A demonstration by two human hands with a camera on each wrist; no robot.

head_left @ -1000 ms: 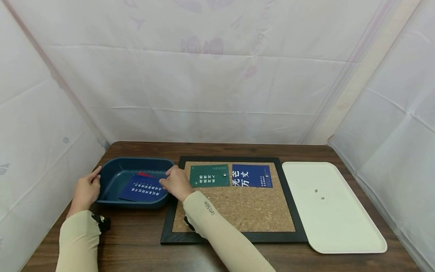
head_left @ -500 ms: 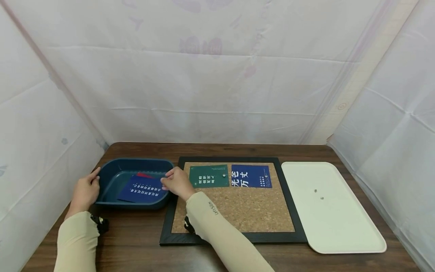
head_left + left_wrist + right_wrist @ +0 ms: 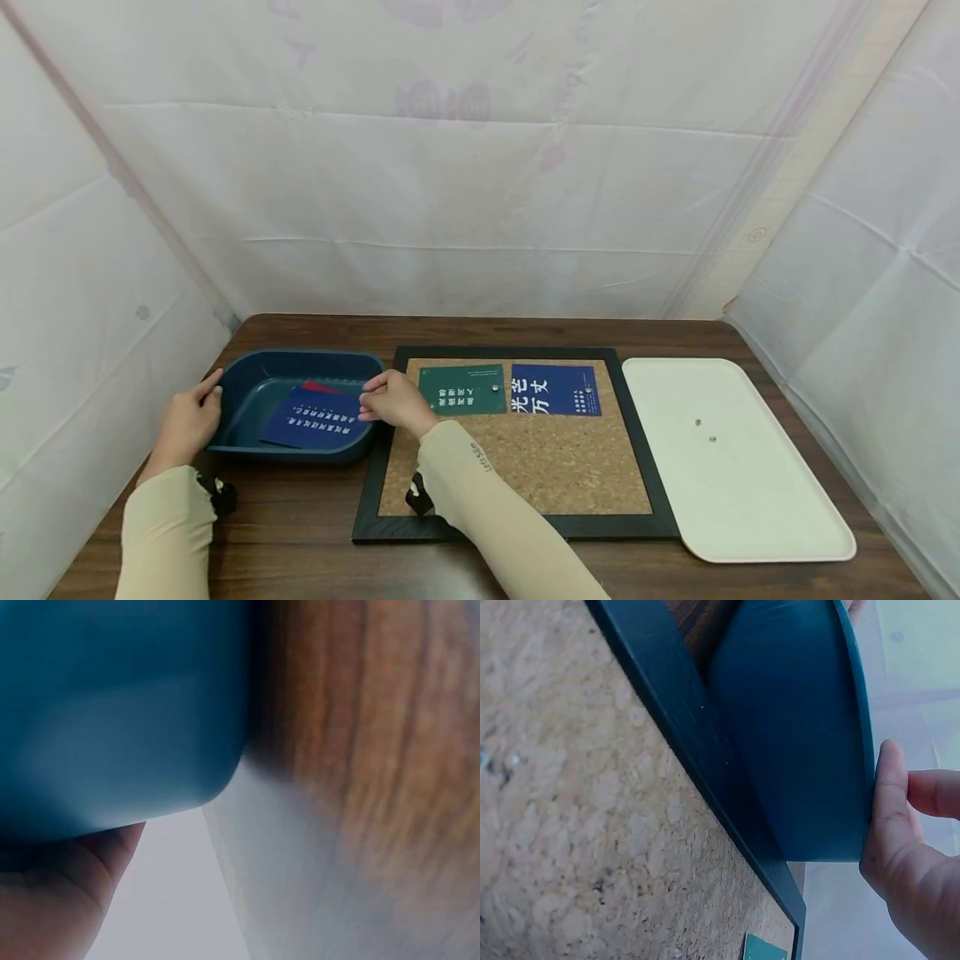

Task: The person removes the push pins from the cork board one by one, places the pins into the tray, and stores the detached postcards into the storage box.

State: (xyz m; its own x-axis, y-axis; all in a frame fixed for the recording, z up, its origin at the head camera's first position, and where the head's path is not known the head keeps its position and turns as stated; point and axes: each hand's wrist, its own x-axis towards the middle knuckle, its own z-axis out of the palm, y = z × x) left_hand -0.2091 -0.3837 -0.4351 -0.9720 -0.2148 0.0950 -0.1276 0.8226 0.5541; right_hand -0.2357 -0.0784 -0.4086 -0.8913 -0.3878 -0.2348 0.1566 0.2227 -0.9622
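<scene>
In the head view my left hand holds the left side of a dark blue plastic basin, with a finger over its rim. The left wrist view has my thumb against the basin's outer wall. My right hand is at the basin's right rim, where its fingertips pinch the right edge of a blue card with white writing. The grip itself is partly hidden. A red piece shows from behind that card. In the right wrist view the thumb and fingers stand close together above the rim; the card is out of sight there.
A black-framed cork board lies right of the basin, with a green card and another blue card on it. A white tray holds small shiny pieces. White sheeting encloses the table.
My right fingertips have slid slightly right along the blue card's edge. The card and basin stay nearly in place, and my left hand keeps its hold.
</scene>
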